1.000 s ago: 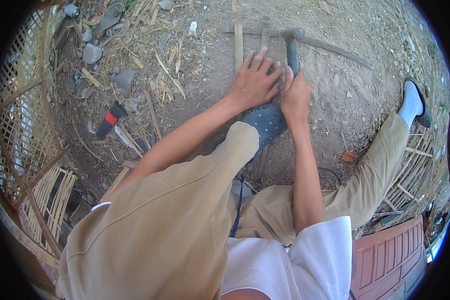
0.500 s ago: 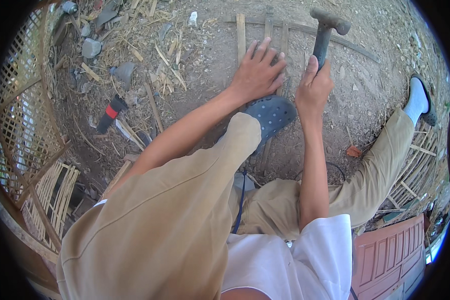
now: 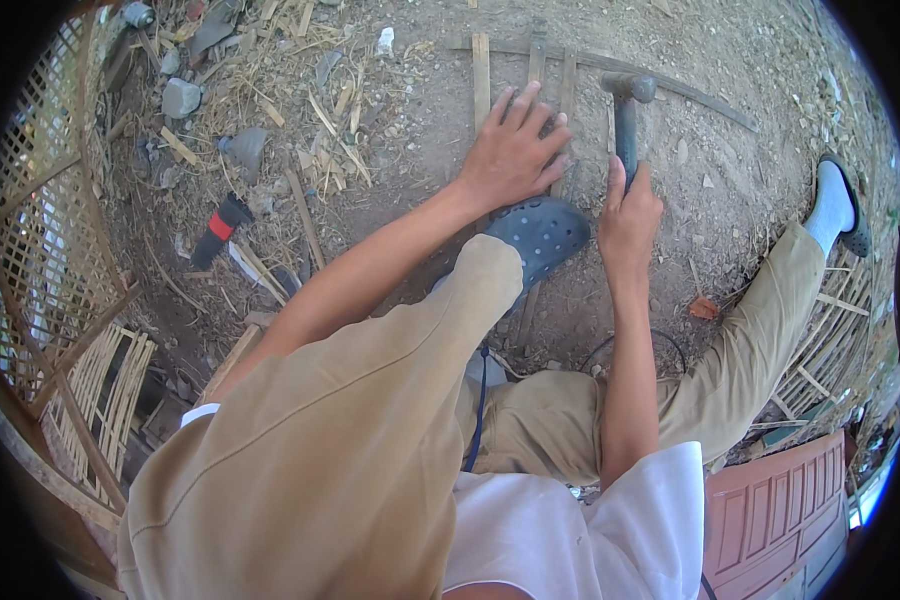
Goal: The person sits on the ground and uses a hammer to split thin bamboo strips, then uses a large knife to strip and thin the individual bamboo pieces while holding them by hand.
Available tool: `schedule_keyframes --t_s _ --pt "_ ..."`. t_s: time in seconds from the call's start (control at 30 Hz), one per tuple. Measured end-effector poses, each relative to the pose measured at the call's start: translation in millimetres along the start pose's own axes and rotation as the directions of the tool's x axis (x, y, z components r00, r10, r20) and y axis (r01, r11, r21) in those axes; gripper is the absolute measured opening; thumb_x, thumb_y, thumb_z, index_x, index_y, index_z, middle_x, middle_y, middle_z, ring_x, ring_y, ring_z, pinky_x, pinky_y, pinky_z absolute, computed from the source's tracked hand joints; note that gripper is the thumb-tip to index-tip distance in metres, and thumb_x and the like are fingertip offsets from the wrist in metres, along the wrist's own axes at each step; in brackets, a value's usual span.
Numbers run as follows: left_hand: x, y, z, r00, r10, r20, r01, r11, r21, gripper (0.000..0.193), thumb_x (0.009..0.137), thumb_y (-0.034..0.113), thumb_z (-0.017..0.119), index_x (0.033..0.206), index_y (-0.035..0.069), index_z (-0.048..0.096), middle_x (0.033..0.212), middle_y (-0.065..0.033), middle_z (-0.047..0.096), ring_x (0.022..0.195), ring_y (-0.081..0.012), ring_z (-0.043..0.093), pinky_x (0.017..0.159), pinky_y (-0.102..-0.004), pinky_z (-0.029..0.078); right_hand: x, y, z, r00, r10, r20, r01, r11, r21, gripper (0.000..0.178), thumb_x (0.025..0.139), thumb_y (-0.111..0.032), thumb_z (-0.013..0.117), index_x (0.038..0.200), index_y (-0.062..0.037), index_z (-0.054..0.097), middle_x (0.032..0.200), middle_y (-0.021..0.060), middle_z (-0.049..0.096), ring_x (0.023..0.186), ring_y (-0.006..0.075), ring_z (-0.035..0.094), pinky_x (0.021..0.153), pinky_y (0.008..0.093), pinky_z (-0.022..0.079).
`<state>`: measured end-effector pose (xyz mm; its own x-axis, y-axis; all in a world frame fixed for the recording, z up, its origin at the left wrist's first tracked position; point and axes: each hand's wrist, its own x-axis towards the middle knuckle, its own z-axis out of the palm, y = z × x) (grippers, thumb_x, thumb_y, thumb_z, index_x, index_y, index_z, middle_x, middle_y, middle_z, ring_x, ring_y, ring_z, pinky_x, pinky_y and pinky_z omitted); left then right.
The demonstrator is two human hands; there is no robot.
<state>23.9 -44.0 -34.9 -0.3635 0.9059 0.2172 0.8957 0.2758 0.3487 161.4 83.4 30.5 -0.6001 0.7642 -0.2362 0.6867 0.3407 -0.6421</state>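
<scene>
Our slats (image 3: 482, 78) lie at 12 o'clock, the hammer (image 3: 625, 128) between 1 and 2, clamped in our right hand (image 3: 630, 222). Our left hand (image 3: 515, 152) lies over the slats, fingers apart; we should press firmly and keep any blow clear of it.

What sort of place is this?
Likely an outdoor yard used as an informal work spot: bare dirt ground, narrow wooden strips lying on it by the left hand, and a hammer in the right hand.
</scene>
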Motion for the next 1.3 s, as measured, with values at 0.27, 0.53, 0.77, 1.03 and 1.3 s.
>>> schedule_keyframes --t_s 0.27,0.53,0.77,1.03,1.3 --pt "0.0 -3.2 3.3 0.998 0.010 -0.059 -0.016 0.995 -0.096 0.027 0.088 0.033 0.078 0.107 0.015 0.070 0.117 -0.0083 0.062 0.138 -0.0384 0.048 0.114 -0.0568 0.041 5.4 -7.6 15.7 0.993 0.021 0.119 0.000 0.984 -0.178 0.036 0.108 -0.031 0.056 0.099 0.0040 0.055 0.073 0.0344 0.064 0.075 0.0563 0.065 0.061 0.0611 0.048" --pt "1.8 -2.1 1.8 0.998 0.012 -0.064 -0.020 0.990 -0.137 0.024 0.088 0.030 0.078 0.106 0.015 0.072 0.126 -0.0098 0.060 0.139 -0.0401 0.047 0.113 -0.0564 0.042 40.3 -18.4 31.3 0.992 -0.046 0.119 0.065 0.984 -0.166 0.040 0.108 -0.032 0.056 0.098 0.0061 0.057 0.075 0.0359 0.065 0.078 0.0569 0.066 0.063 0.0613 0.049" --pt "-3.7 -3.9 -1.9 0.999 -0.001 -0.051 -0.005 0.993 -0.120 0.024 0.087 0.029 0.079 0.106 0.016 0.073 0.128 -0.0091 0.060 0.139 -0.0403 0.047 0.112 -0.0560 0.043 1.2 -13.4 21.1 0.980 0.009 0.198 0.021 0.988 -0.150 0.041 0.108 -0.032 0.056 0.098 0.0070 0.057 0.075 0.0366 0.064 0.080 0.0574 0.065 0.063 0.0609 0.049" --pt "2.8 -1.7 4.1 0.997 0.022 -0.070 -0.030 0.993 -0.115 0.027 0.089 0.031 0.078 0.107 0.013 0.071 0.123 -0.0083 0.062 0.139 -0.0394 0.047 0.113 -0.0570 0.042 21.4 -12.7 20.5 0.992 0.019 0.124 0.002 0.986 -0.167 0.038 0.109 -0.031 0.056 0.101 0.0057 0.057 0.075 0.0367 0.064 0.079 0.0567 0.066 0.062 0.0610 0.049" --pt "-0.1 -3.4 1.2 0.998 0.024 -0.057 -0.030 0.994 -0.107 0.028 0.089 0.032 0.077 0.108 0.012 0.071 0.122 -0.0081 0.062 0.139 -0.0393 0.046 0.113 -0.0570 0.042 12.3 -0.4 13.5 0.985 0.083 0.154 -0.047 0.973 -0.225 0.041 0.109 -0.032 0.056 0.099 0.0080 0.058 0.072 0.0355 0.064 0.075 0.0556 0.066 0.061 0.0598 0.048"
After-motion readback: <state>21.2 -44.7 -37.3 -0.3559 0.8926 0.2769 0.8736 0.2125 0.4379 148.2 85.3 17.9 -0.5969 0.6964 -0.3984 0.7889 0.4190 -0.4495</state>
